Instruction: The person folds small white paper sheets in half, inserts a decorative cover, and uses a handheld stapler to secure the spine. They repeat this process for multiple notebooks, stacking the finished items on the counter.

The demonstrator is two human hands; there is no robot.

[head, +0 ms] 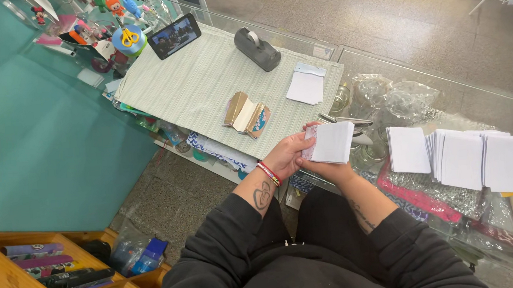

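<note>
A small stack of white paper cards (332, 143) is held up over the near edge of a glass counter (445, 83). My left hand (285, 156) grips its left side, with a red beaded bracelet on that wrist. Under the stack, my right hand (329, 168) supports it and is mostly hidden by the cards. To the right, more white cards lie on the glass: one pile (408, 149) and a fanned row of several piles (480, 159).
A striped mat (204, 81) covers the counter's left part. On it sit a black tape dispenser (257, 48), a propped phone (174, 36), gold-lined folded paper pieces (246, 113) and a white pad (306, 86). Scissors (346, 121) lie by my hands. Wooden shelves (13, 281) stand lower left.
</note>
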